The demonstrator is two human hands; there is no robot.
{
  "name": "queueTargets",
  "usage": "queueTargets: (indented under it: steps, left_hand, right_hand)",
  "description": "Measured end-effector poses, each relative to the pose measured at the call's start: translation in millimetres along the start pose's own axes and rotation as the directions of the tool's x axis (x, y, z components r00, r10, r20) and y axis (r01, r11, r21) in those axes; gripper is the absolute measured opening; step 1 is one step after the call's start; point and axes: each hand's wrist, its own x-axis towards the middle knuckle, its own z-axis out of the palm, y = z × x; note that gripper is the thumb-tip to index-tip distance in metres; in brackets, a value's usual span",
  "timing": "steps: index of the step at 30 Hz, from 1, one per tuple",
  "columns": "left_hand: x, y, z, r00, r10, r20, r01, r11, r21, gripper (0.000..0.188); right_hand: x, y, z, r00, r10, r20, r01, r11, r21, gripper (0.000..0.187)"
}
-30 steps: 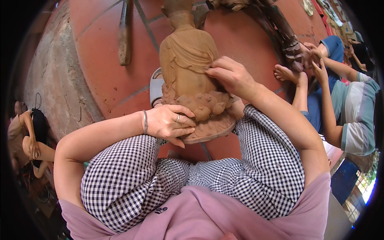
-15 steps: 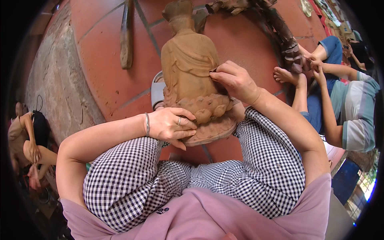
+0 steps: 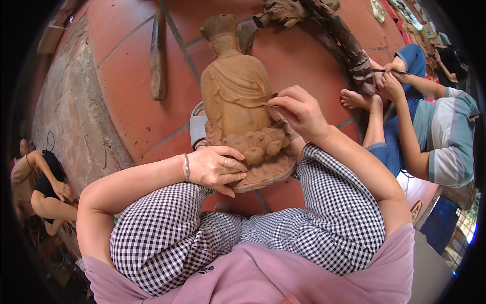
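Observation:
A brown carved wooden statue point(image 3: 235, 81) of a robed, seated figure stands between my legs with its back to me. Its base is carved in rounded petals. My left hand point(image 3: 215, 166), with a ring and bracelet, grips the left side of this base, fingers curled over the petals. At the statue's right side, my right hand point(image 3: 302, 112) pinches a thin brown piece point(image 3: 269, 98) that looks like folded sandpaper. The piece lies against or just beside the robe folds at the waist; I cannot tell if it touches.
A wooden stick point(image 3: 158, 63) lies on the red tile floor point(image 3: 131, 91) at the far left. A gnarled dark wood piece point(image 3: 349, 50) arches at the far right. Beside it a person point(image 3: 425, 116) sits working with a thin tool. Another person point(image 3: 48, 187) sits at the left by a stone slab point(image 3: 81, 111).
The statue appears slightly lower in view. My right hand has turned a little, showing more of the thin brown piece. My left hand keeps its grip on the base.

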Motion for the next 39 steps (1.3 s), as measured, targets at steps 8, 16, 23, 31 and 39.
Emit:
queueTargets:
  steps: [8,16,23,31,39]
  left_hand:
    - [1.5,-0.6,-2.6,1.0,0.005,-0.007,-0.005,1.0,-0.001,0.049]
    - [1.1,-3.5,-3.3,1.0,0.006,0.03,-0.007,1.0,0.011,0.051]
    - [2.7,-1.4,-2.9,1.0,-0.006,0.029,0.006,1.0,0.019,0.051]
    - [1.4,-3.0,-1.5,0.999,0.002,0.034,-0.003,1.0,0.01,0.051]
    - [-0.2,-1.9,-1.9,1.0,0.006,0.028,-0.006,1.0,0.011,0.05]
  right_hand:
    - [0.6,14.1,7.3,0.984,-0.129,0.121,0.134,0.991,-0.032,0.037]
    - [36.5,16.5,19.8,0.94,-0.315,0.132,0.316,0.949,0.015,0.037]
    - [3.2,15.8,7.5,0.979,-0.176,0.103,0.182,0.982,-0.049,0.036]
    - [31.8,6.1,23.5,0.971,-0.222,0.092,0.225,0.974,-0.031,0.032]
    - [10.6,11.4,2.8,0.956,-0.207,0.208,0.245,0.954,-0.173,0.037]
